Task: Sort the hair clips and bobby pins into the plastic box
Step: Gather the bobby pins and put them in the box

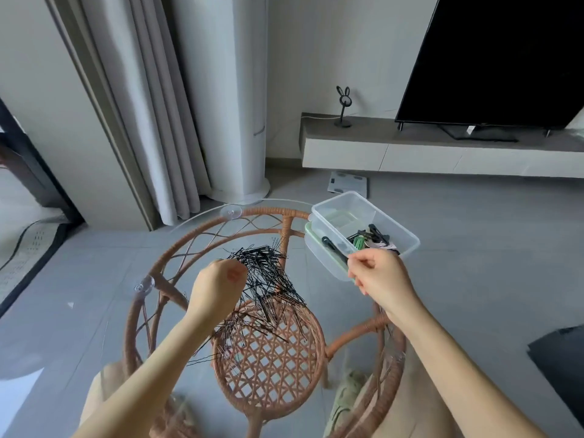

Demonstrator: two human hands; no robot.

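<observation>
— Where are the things now?

— The pins [265,279] lie in one black heap on the table [259,210], in the middle and a little to the left. The box [407,245] stands at the far right edge, and several clips [373,240] are already inside it.

— And your hands?

— My left hand [218,289] is on the left side of the heap, with the fingers curled down into it. I see only its back, so I cannot tell if it holds any pin. My right hand [379,273] is at the near wall of the box, fingers curled. It seems to pinch the end of a long black clip [331,248] that lies over the rim.

— How will the pins handle?

— I judge them very light, thin, stiff and a bit springy. They tangle together and slide on the smooth table, so I would pinch a small bunch at its middle, not one pin at its tip. The clips are bigger; I would take them by the body.

— Any writing to read?

— No, I can read no brand or label.
</observation>
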